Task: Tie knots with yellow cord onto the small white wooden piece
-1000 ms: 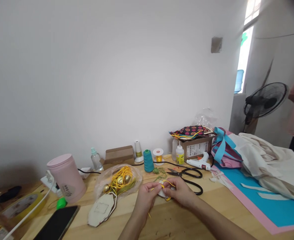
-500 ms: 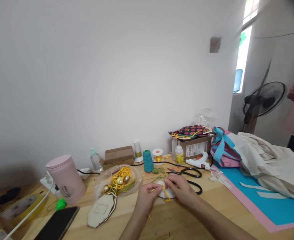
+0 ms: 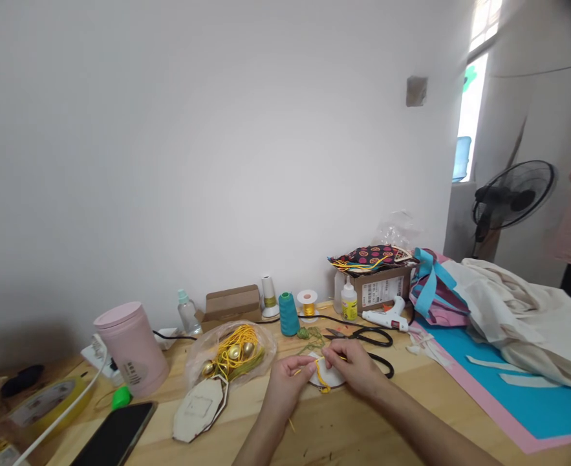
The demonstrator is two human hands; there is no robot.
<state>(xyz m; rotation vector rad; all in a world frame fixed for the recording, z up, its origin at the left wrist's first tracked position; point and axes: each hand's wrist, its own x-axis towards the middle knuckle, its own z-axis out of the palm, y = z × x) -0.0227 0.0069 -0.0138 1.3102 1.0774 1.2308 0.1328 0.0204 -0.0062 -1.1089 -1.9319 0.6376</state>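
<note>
My left hand (image 3: 289, 383) and my right hand (image 3: 354, 370) are close together over the wooden table, fingertips pinched on a yellow cord (image 3: 322, 380). A loose end of the cord hangs below my left hand. Beneath the cord lies a white flat piece (image 3: 333, 378), partly hidden by my fingers. Just behind my right hand are black-handled scissors (image 3: 373, 334), their lower loop beside its knuckles. A small tangle of green cord (image 3: 309, 334) rests beyond my fingertips. Left of my hands are white octagonal cards (image 3: 198, 409).
Behind stand a teal thread spool (image 3: 288, 315), a yellow thread reel (image 3: 308, 304), a glue bottle (image 3: 349, 302) and a glue gun (image 3: 387, 316). Left are a plastic bag (image 3: 260, 340) of cord and gold bells, a pink cup (image 3: 132, 353) and a phone (image 3: 115, 435). Fabric (image 3: 518, 310) covers the right.
Both hands stay in nearly the same place, pinching the cord. The white piece shows slightly more between them. The whole view has shifted a little.
</note>
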